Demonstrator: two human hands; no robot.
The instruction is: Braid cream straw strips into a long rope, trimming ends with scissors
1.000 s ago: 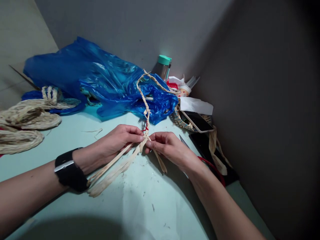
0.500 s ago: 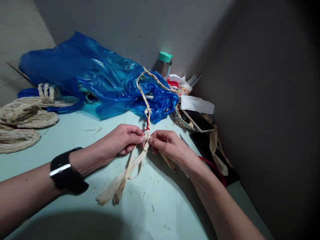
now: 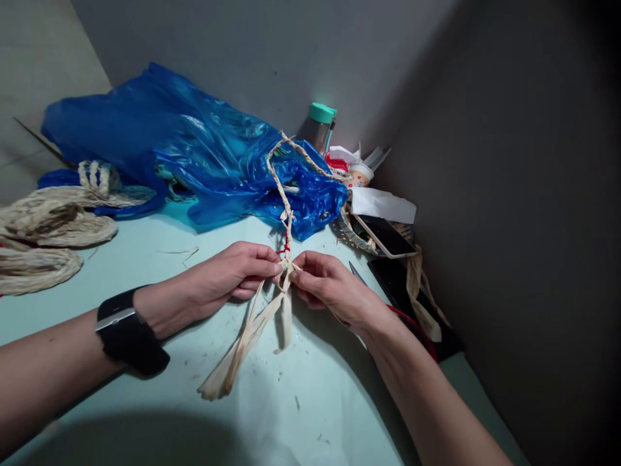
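A thin pale braid of dried plant fibre [image 3: 281, 188] runs from the blue bag down to my fingers, with a red tie [image 3: 286, 247] around it just above them. My left hand [image 3: 252, 268] pinches strands at the braid's lower left side. Opposite, close by, my right hand [image 3: 323, 278] pinches strands at the right side; its fingertips partly hide what they grip. Loose flat fibre strips [image 3: 233, 362] hang below the hands, fanning toward the lower left. One shorter strip [image 3: 286, 317] points straight down.
Behind the braid lies a crumpled blue plastic bag [image 3: 204, 149]. Coiled braided fibre [image 3: 58, 226] is at the left. At the right are a phone [image 3: 388, 234], white paper [image 3: 383, 203], a paper cup [image 3: 359, 173] and a bottle with a green lid [image 3: 317, 126]. A grey wall stands behind.
The loose strips have shifted: one now hangs straight down beneath the braid, and the strip that stuck out under my right hand no longer shows there. Both hands stay pinched at nearly the same spot.
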